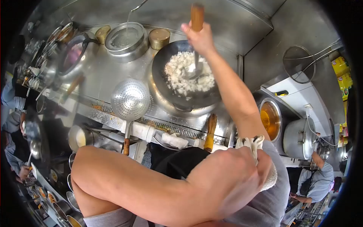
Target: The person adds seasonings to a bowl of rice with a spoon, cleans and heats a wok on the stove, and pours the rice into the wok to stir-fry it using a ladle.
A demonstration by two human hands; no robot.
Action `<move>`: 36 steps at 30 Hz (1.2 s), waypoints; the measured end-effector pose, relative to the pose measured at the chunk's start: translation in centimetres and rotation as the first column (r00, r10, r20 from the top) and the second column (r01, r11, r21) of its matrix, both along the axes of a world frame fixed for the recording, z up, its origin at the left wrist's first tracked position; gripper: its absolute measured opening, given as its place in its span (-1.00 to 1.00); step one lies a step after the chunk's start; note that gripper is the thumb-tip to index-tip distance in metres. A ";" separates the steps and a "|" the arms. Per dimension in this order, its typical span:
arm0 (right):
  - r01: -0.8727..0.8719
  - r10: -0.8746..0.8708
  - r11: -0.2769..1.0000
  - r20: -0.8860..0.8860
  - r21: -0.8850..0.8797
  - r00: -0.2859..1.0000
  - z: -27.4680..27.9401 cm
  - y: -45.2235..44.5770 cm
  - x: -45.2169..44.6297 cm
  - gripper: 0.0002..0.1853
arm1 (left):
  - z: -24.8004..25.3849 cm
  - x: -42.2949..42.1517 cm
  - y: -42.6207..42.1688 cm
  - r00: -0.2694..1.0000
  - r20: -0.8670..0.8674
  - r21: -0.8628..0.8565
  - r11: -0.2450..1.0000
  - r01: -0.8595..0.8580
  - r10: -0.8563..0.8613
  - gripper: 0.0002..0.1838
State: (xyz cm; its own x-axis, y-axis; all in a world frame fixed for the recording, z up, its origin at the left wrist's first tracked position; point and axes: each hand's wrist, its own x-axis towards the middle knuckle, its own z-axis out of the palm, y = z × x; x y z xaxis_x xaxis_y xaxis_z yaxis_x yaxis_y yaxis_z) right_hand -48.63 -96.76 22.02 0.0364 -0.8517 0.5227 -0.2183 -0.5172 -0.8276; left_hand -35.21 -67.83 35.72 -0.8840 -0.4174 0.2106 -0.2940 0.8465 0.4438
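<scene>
Gripping the wooden handle (197,18) of a ladle (193,70) in the closed right hand (199,38), at the far side of the wok (160,81), with the ladle's bowl down among chopped white food (185,85), nearer than the hand. Clutching a cloth (269,178) in the curled left hand (240,170) by the right upper arm, with a perforated strainer (131,99) left of the wok and a brush (210,134) on its near side.

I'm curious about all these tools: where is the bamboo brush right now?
In the head view, the brush is right of center, just below the wok, along the stove's near edge.
</scene>
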 end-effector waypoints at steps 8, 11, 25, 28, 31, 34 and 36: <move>-0.124 0.119 0.992 0.200 0.013 0.973 0.5 2.1 0.4 -0.69 | -0.3 -2.0 0.2 0.999 0.022 0.079 0.996 -0.040 0.039 -0.66; 0.001 -0.001 1.000 0.042 0.012 0.999 4.0 2.0 -0.5 -0.65 | -1.2 -0.4 -2.0 0.991 0.117 0.191 0.978 -0.082 0.061 -0.60; 0.146 -0.181 0.980 0.300 0.137 0.937 2.7 5.9 -4.9 -0.71 | -20.7 15.9 -0.4 0.544 0.239 0.788 0.166 -0.593 0.804 -0.70; -0.006 -0.079 0.982 0.438 0.189 0.895 -2.0 1.0 -7.0 -0.73 | -22.0 15.9 -1.9 0.511 0.243 0.850 0.073 -0.522 0.824 -0.72; 0.060 -0.186 0.962 0.473 0.268 0.861 5.1 2.9 -9.9 -0.72 | -21.8 13.8 -3.5 0.437 0.208 0.894 0.012 -0.449 0.875 -0.67; 0.091 -0.110 0.994 0.437 0.064 0.893 8.2 6.1 -13.9 -0.64 | -23.9 11.6 -5.3 0.450 0.305 0.905 -0.108 -0.411 0.840 -0.58; 0.294 -0.328 0.945 0.435 0.147 0.839 0.6 4.1 -12.1 -0.66 | -27.1 9.8 -6.4 0.454 0.336 0.931 -0.218 -0.293 0.825 -0.53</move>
State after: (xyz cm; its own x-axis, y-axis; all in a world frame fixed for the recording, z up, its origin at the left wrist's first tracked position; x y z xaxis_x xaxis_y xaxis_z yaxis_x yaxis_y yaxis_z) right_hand -60.73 -92.62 22.65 -0.4593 -0.8142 0.3551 0.0448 -0.4205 -0.9062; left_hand -25.41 -74.21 8.58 -0.1015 -0.7481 -0.6558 -0.0082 -0.6586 0.7525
